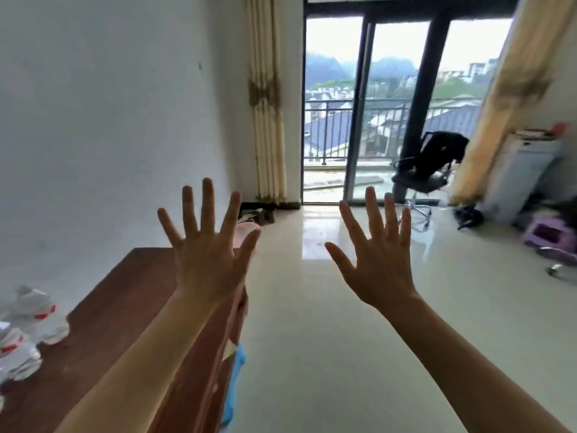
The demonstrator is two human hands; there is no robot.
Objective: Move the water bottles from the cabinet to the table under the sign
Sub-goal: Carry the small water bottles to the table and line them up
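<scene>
Head camera view, looking forward and down into a bright room. Two bare forearms reach out from the bottom edge, both hands raised with backs toward the camera. The left hand (207, 264) has all its fingers (207, 201) spread wide and holds nothing; its grip is fully splayed. The right hand (382, 267) is the same: fingers fanned apart, empty, hovering above the pale tiled floor (327, 354).

At lower left stands a dark brown wooden table (125, 307) against a white wall (109, 120). The left hand is in front of the table's far corner. On the table's near left edge, well apart from both hands, sit blurred clear plastic water bottles (31, 317) with red labels; their count cannot be told.

Beyond the hands, a glass balcony door (359, 104) with dark frames shows rooftops and hills. Beige curtains (265, 104) hang on either side. A black office chair (427, 170) stands near the door, to the right.
</scene>
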